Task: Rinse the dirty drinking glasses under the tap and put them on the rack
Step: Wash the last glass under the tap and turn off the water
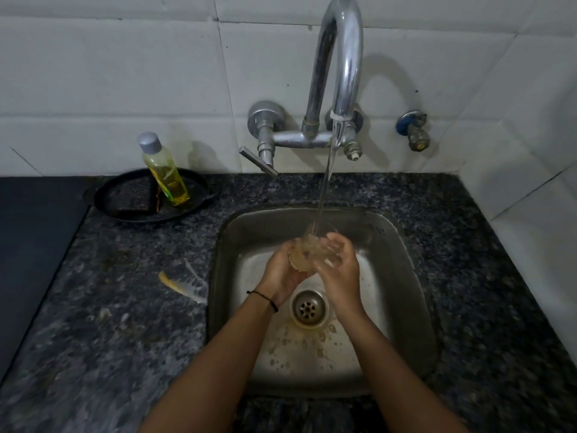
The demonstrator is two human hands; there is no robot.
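Rinsing step now — glass (pixel 313 250) over the sink (pixel 415 276), under the tap (pixel 338 57) water, gripped by left hand (pixel 285 270) and right hand (pixel 338 270). Next — tip out, then find the rack, not in view.

Tap spout (pixel 343 57) overhangs sink (pixel 237 245) from behind; bottle (pixel 165 170) on tray (pixel 125 210) blocks left counter

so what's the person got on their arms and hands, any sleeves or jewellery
Both forearms are bare as far as the frame shows, with no sleeves in view. The left hand has a thin black cord bracelet around its wrist. The right hand and its wrist show no bracelet, ring or watch. No gloves on either.
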